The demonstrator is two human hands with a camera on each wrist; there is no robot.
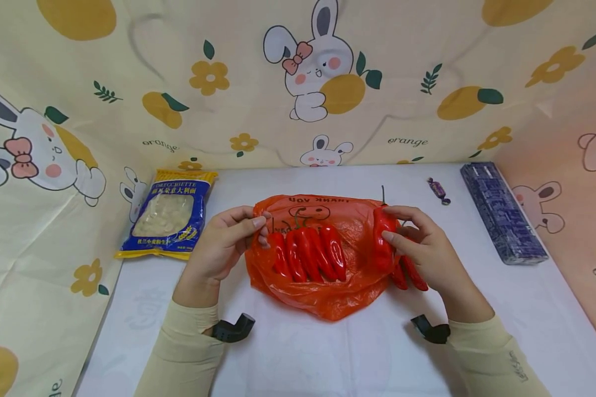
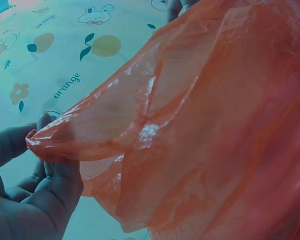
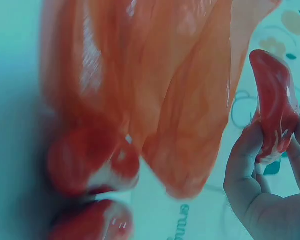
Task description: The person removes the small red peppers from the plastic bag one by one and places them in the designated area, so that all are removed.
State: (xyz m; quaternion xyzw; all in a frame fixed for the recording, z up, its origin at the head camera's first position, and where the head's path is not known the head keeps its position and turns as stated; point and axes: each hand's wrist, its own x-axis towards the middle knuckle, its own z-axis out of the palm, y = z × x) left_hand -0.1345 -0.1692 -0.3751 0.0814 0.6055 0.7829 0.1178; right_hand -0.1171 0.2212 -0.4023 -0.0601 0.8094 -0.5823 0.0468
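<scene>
A thin red plastic bag [image 1: 323, 303] with black print lies at the table's middle, its mouth spread. Several glossy red peppers [image 1: 308, 253] lie in a row at the bag. My left hand [image 1: 221, 242] pinches the bag's left edge between thumb and fingers; the left wrist view shows the gathered film [image 2: 55, 142] at the fingertips. With thumb and fingers, my right hand [image 1: 422, 245] holds one red pepper [image 1: 383, 240] upright over the bag's right side, its thin stem pointing up. More red peppers [image 1: 411, 273] lie just right of the bag, partly hidden under that hand.
A blue and yellow pasta packet [image 1: 166, 212] lies on the left, close to the left forearm. At the back right are a small purple wrapped candy [image 1: 438, 191] and a long dark-blue wrapped pack [image 1: 504, 212]. Patterned cloth walls [image 1: 258, 99] enclose the white table.
</scene>
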